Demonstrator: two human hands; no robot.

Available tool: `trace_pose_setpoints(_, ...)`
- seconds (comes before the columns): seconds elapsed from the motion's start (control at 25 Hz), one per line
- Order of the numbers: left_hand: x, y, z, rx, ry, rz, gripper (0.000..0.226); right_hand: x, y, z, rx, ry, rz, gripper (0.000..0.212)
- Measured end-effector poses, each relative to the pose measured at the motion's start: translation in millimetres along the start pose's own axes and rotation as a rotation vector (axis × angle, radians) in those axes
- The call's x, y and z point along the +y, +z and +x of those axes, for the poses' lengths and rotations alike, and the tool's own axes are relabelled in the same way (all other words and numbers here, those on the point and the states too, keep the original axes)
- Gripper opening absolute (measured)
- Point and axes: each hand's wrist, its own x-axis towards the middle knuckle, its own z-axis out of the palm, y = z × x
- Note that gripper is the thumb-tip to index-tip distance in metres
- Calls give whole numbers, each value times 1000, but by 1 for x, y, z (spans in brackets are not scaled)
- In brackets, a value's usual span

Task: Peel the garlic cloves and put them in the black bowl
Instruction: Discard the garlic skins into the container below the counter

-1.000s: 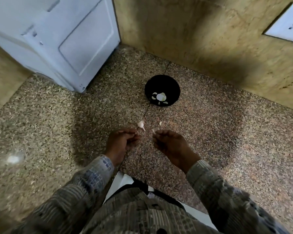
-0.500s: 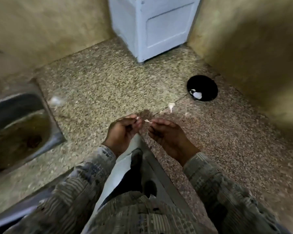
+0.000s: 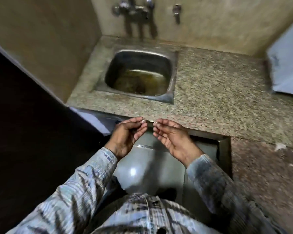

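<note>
step: peeling | left hand (image 3: 127,134) pinches a small pale garlic clove (image 3: 143,121), it seems | right hand (image 3: 169,137) pinches a thin skin bit (image 3: 154,122), other fingers loose | black bowl out of view | advice: pull skin slowly, hold clove firm over the counter (image 3: 210,92)

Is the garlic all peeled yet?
Done: I cannot tell, because the black bowl is out of view. In hand: the left hand and right hand each pinch a pale bit, too small to name, in front of the sink. Left: probably finishing that piece and getting any clove into the bowl.
</note>
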Motion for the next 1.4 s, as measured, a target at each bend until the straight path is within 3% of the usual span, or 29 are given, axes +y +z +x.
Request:
trace_pose_setpoints(0.24,69,-162,1,254,34,-140,23,104,134,88,-105,184,-153,16)
trace_pose_setpoints(0.4,76,-269,58,383,-35,-118,24,197,173,179,-36,269,-176,18)
trace_pose_setpoints(0.56,29,-380,171,489,-109,-120,22,306,146,297,62,332,-239,16)
trace_pose_setpoints(0.68,-32,-458,263,518,-166,-120,22,403,97,408,126,478,-384,22)
trace_pose_setpoints(0.72,-56,-485,295,517,-184,-123,22,438,76,450,60,514,-554,16)
trace_pose_setpoints(0.76,-79,-511,323,520,-206,-132,22,473,50,491,-97,518,-749,24)
trace_pose_setpoints(0.84,-122,-558,366,541,-245,-154,27,533,5,554,-255,406,-1206,47)
trace_pose_setpoints(0.92,-146,-586,391,559,-268,-182,33,552,3,572,-300,134,-1606,33)
trace_pose_setpoints(0.96,-155,-597,400,564,-270,-196,36,559,9,573,-303,-109,-1822,32)
trace_pose_setpoints(1.04,-164,-609,414,541,-278,-247,43,573,18,564,-312,-471,-1827,35)
trace_pose_setpoints(1.08,-165,-612,418,528,-282,-269,48,583,15,555,-415,-565,-1787,36)
trace_pose_setpoints(1.16,-163,-608,422,486,-279,-305,58,596,3,546,-642,-610,-1822,43)
trace_pose_setpoints(1.2,-162,-604,422,484,-279,-318,61,596,-1,550,-618,-522,-1879,40)
trace_pose_setpoints(1.24,-162,-602,421,512,-275,-319,63,594,0,558,-486,-408,-1906,35)
trace_pose_setpoints(1.32,-162,-603,416,555,-241,-361,65,584,20,569,-263,-364,-1924,40)
trace_pose_setpoints(1.4,-159,-604,412,539,-210,-411,70,582,32,563,-486,-566,-1928,55)
